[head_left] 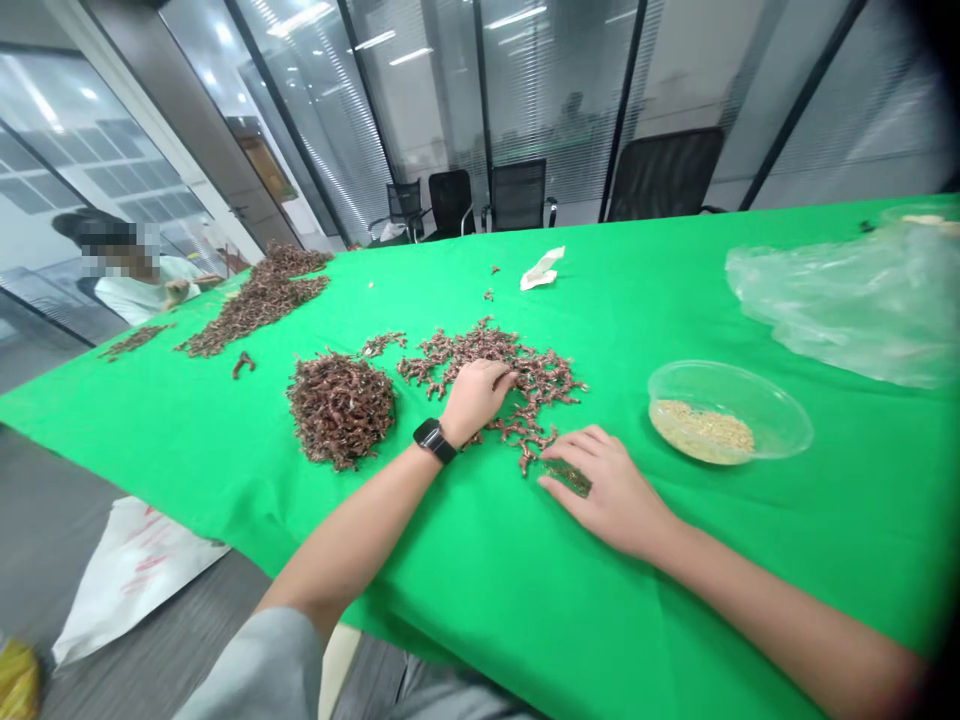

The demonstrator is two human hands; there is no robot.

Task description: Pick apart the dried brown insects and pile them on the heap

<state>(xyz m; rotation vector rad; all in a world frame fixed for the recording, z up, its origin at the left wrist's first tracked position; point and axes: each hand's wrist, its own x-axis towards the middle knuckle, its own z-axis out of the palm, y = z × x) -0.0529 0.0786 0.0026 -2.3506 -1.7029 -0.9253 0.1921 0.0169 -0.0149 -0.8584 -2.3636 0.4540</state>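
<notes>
Over the green table cloth (480,600), we stopped and talked about the two hands.

"Where did we find the left hand (474,402)?"

"We found it on top of the loose brown pieces (480,358), maybe dried insects. Its fingers were curved down over them, but we could not tell if they pinched anything."

"And the right hand (607,490)?"

"It lay open on the cloth, near the lower edge of those pieces. Its fingertips (544,482) were just beside a small dark green patch (568,478). The two hands were apart and did not hold one thing together."

"How did the loose pieces lie?"

"They made a long, uneven band across the table, from left to right. The left hand was nearer, over its middle, and the right hand was only at its lower end."

"What was around them?"

"Just left of the left hand we saw a round brown heap (341,408). To the right was a clear plastic bowl (731,412) with pale grains (701,432). Far away, a co-worker (135,295) sat near longer brown piles (259,300)."
</notes>
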